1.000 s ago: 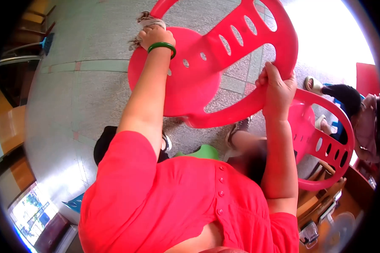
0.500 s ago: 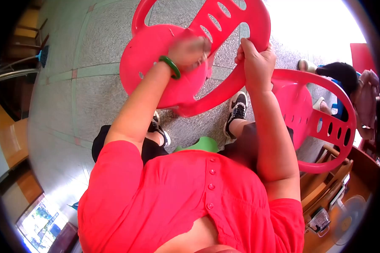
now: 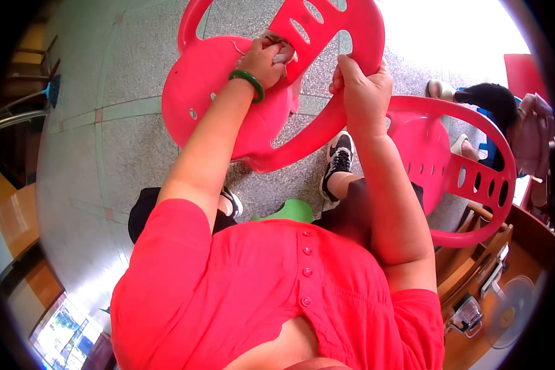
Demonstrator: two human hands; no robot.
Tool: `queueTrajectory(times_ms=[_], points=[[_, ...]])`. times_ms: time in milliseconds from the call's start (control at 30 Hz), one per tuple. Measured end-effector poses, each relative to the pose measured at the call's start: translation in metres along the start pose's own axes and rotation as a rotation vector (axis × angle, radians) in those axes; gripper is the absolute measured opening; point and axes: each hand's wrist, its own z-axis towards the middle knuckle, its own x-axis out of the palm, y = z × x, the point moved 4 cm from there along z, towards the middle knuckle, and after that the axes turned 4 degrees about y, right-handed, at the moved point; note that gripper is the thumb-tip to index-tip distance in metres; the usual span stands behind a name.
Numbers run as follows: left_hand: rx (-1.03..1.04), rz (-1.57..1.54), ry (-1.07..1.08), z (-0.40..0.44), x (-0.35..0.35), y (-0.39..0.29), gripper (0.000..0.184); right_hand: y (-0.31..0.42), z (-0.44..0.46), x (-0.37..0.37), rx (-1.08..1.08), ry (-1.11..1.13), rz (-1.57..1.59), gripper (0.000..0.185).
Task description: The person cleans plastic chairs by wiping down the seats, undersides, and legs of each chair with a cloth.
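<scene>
A red plastic chair (image 3: 203,80) with a slotted backrest is tilted in front of me. My left hand (image 3: 268,61), with a green bangle at its wrist, is closed on a crumpled cloth (image 3: 283,52). It presses the cloth where the seat meets the slotted back. The fingers of my right hand (image 3: 364,89) are wrapped round the outer rim of the chair's back, with the thumb on top.
A second red chair (image 3: 422,154) stands to the right. Beyond it are another person's sandalled feet (image 3: 465,148) and dark clothing. A green stool (image 3: 293,211) is between my legs. Wooden furniture (image 3: 475,259) and a round transparent lid-like object (image 3: 510,313) lie lower right.
My left hand has moved the cloth from the seat's far left edge across to the base of the backrest. The held chair and my right hand have shifted left in view.
</scene>
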Motion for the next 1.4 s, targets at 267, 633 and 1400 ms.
queueTrajectory(times_ms=[267,633,1400], points=[[-0.048,0.018,0.112,-0.012,0.021,-0.017,0.044,-0.001,-0.003,0.000,-0.028,-0.018,-0.087,0.006],[0.242,-0.430,0.315,-0.034,0.007,0.008,0.027,0.001,-0.015,0.007,-0.015,-0.035,-0.010,0.008],[-0.110,-0.964,0.141,-0.045,-0.056,-0.029,0.041,-0.010,-0.011,0.012,-0.088,-0.068,-0.047,0.009]])
